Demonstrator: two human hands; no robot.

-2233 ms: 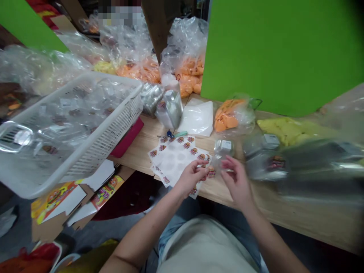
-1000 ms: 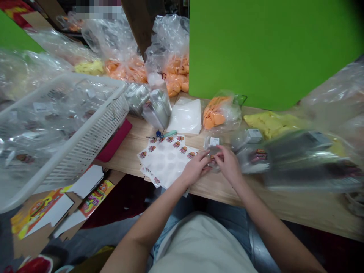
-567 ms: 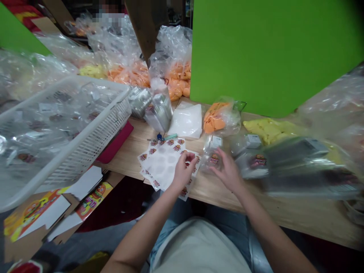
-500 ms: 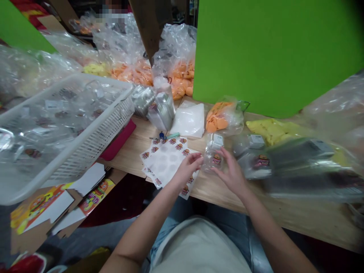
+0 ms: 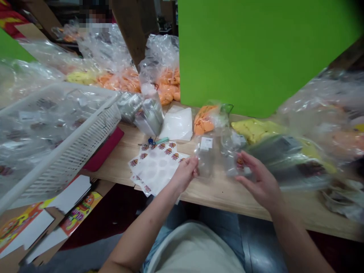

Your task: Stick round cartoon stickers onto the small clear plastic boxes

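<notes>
The left hand (image 5: 184, 174) sits half-curled at the corner of a sticker sheet (image 5: 156, 167), just beside a clear bag (image 5: 205, 161), holding unclear. The right hand (image 5: 257, 182) is spread wide, its fingers (image 5: 246, 161) at a stickered clear bag (image 5: 233, 163) on the wooden table (image 5: 227, 193).

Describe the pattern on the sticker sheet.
The sheet is white, with burger-logo stickers along its edges and round blank spots mid-sheet; head view.
</notes>
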